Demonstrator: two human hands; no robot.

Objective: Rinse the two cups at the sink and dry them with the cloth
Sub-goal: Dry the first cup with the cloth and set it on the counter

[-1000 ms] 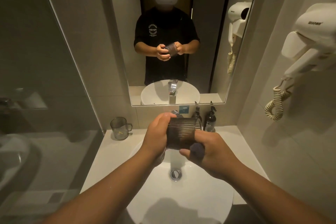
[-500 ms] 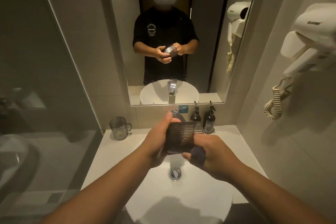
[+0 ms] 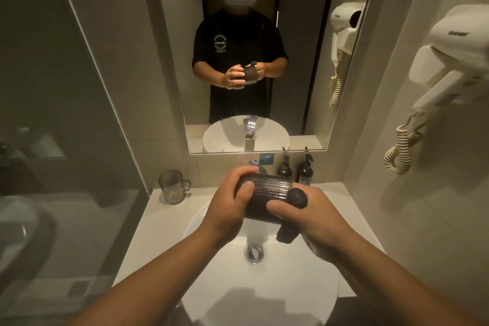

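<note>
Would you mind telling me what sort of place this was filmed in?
Probably a hotel bathroom: a round white basin under a wall mirror, a wall-mounted hairdryer, and two pump bottles.

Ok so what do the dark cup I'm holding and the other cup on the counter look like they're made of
Dark cup: looks like dark tinted plastic or glass; fine vertical ribs catch glossy highlights, so which one stays open. Clear cup with a handle: transparent smoky plastic or glass; the counter shows through its smooth wall.
</note>
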